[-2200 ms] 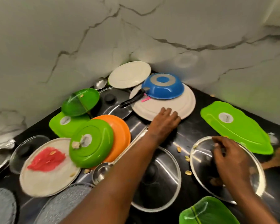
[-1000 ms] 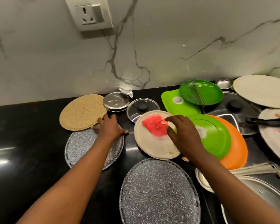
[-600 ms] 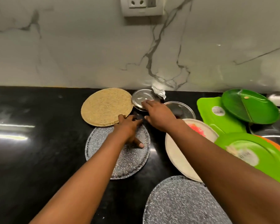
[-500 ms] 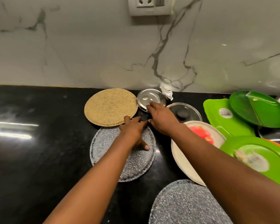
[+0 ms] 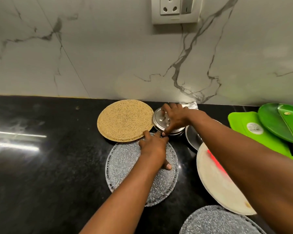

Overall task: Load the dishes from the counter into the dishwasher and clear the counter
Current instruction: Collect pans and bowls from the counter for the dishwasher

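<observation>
My left hand [image 5: 153, 146] lies flat on a grey speckled plate [image 5: 125, 169] on the black counter [image 5: 41, 166], fingers reaching its far rim. My right hand [image 5: 173, 118] is clamped around a small steel lidded container [image 5: 157, 121] near the wall. A tan speckled plate [image 5: 124, 119] sits just left of the container. A cream plate [image 5: 215, 181] with a red smear lies under my right forearm. A second grey speckled plate [image 5: 215, 222] is at the bottom right.
A glass lid [image 5: 192, 135] shows beside the steel container. Green plates [image 5: 277, 124] and a green tray [image 5: 243, 125] are stacked at the far right. Crumpled foil [image 5: 190, 105] lies against the marble wall, and a wall socket [image 5: 174, 10] is above.
My right hand has moved from the container's near edge to over its lid and closed around it. My left hand stays on the grey plate. The view has shifted slightly.
</observation>
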The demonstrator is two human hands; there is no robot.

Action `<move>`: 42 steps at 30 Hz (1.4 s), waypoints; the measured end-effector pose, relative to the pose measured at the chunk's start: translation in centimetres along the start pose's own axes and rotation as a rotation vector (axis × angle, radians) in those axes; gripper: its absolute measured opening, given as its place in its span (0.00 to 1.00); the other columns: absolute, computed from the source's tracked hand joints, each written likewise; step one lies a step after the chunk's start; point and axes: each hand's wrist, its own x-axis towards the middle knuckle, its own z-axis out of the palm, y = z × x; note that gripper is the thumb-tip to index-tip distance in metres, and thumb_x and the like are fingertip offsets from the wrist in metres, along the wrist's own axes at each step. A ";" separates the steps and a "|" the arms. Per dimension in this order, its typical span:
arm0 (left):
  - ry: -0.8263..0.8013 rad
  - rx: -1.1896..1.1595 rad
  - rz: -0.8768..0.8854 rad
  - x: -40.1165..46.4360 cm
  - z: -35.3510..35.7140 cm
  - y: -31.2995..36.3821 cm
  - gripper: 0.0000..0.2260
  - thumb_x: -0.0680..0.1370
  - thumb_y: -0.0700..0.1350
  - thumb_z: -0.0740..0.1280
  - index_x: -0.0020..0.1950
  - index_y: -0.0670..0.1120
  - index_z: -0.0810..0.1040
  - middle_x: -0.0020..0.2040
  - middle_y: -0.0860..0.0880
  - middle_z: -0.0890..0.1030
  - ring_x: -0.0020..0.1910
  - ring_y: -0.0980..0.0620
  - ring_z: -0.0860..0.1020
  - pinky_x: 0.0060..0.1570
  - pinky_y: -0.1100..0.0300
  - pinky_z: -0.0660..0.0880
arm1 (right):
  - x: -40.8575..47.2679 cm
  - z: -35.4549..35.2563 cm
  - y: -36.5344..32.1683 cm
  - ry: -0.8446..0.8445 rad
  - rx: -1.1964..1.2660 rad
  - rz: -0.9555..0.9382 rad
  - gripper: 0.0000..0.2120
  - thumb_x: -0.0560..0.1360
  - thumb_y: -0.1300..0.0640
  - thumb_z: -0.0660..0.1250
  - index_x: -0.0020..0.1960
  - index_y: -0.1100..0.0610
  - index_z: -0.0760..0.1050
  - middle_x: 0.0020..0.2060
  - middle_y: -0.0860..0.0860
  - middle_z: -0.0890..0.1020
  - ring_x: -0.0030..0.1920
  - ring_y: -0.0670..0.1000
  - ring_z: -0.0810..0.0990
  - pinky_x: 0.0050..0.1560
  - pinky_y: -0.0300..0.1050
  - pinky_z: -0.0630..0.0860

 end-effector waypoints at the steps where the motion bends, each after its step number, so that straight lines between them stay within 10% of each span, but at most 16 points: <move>1: -0.006 -0.030 -0.013 -0.2 -0.1 0.0 0.45 0.66 0.52 0.79 0.77 0.54 0.59 0.78 0.49 0.54 0.73 0.37 0.50 0.69 0.42 0.60 | -0.1 -0.1 -0.2 0.053 -0.016 0.008 0.50 0.59 0.31 0.75 0.70 0.49 0.54 0.69 0.59 0.63 0.70 0.64 0.61 0.69 0.60 0.59; 11: -0.037 0.128 -0.088 0.2 0.3 1.2 0.44 0.69 0.52 0.77 0.78 0.58 0.54 0.79 0.49 0.51 0.75 0.34 0.49 0.63 0.35 0.67 | -12.5 -1.2 -1.6 0.448 0.691 -0.082 0.56 0.62 0.41 0.80 0.77 0.43 0.46 0.73 0.51 0.55 0.74 0.53 0.56 0.73 0.49 0.57; 19: 0.380 0.372 0.019 -4.0 2.6 2.9 0.14 0.77 0.41 0.65 0.63 0.48 0.76 0.62 0.44 0.77 0.63 0.42 0.72 0.60 0.44 0.72 | -25.3 5.4 -2.9 0.536 0.534 0.109 0.57 0.57 0.34 0.77 0.77 0.41 0.49 0.68 0.52 0.58 0.71 0.54 0.57 0.72 0.54 0.60; 31: 0.725 0.065 0.158 -17.5 13.0 4.8 0.10 0.77 0.43 0.66 0.56 0.42 0.76 0.55 0.39 0.75 0.54 0.36 0.72 0.49 0.44 0.72 | -44.8 18.5 -10.1 0.628 0.376 0.520 0.60 0.58 0.31 0.74 0.78 0.41 0.41 0.72 0.56 0.51 0.74 0.58 0.50 0.70 0.62 0.59; 42: 0.772 0.226 0.729 -29.6 20.1 9.4 0.12 0.70 0.43 0.70 0.54 0.46 0.78 0.50 0.44 0.76 0.47 0.40 0.74 0.43 0.46 0.73 | -56.2 25.2 -18.0 0.719 0.382 0.844 0.59 0.60 0.34 0.74 0.78 0.42 0.39 0.72 0.56 0.48 0.74 0.58 0.46 0.70 0.63 0.57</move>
